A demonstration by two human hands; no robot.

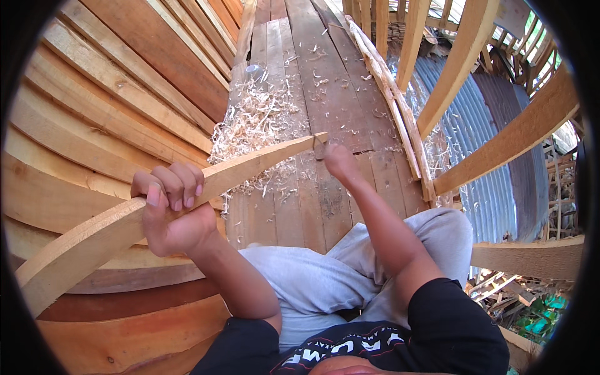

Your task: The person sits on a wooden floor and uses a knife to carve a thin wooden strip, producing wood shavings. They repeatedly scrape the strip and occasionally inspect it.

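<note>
Two hands, one curved wooden piece. The left hand [170, 209] is wrapped tight round the curved plank [187, 190], fingers over the top edge and thumb on the near face, gripping it roughly at mid-length, probably to steady it and keep it from swinging. The plank runs from lower left, where its wide end sits against the stacked hull planks [106, 106], up to a thin tip near centre frame.

The right hand [340, 161] is at that tip, closed up like a fist or pinch; something small and dark seems to poke out between hand and tip (a pencil or a nail? cannot tell). So right is closed, contents unclear. It looks placed there to work on or mark the tip while the other hand braces.

The person sits on a plank floor [325, 69], grey trousers [325, 275] knees forward, the plank held clear above the lap.

Counts: one held plank; one big heap of wood shavings [259, 122] just left of the tip, plus scattered curls on the floor; three pale curved ribs [462, 56] showing on the right, corrugated metal sheet [481, 144] beyond them. Hull planks on the left: many, layered, not countable.
</note>
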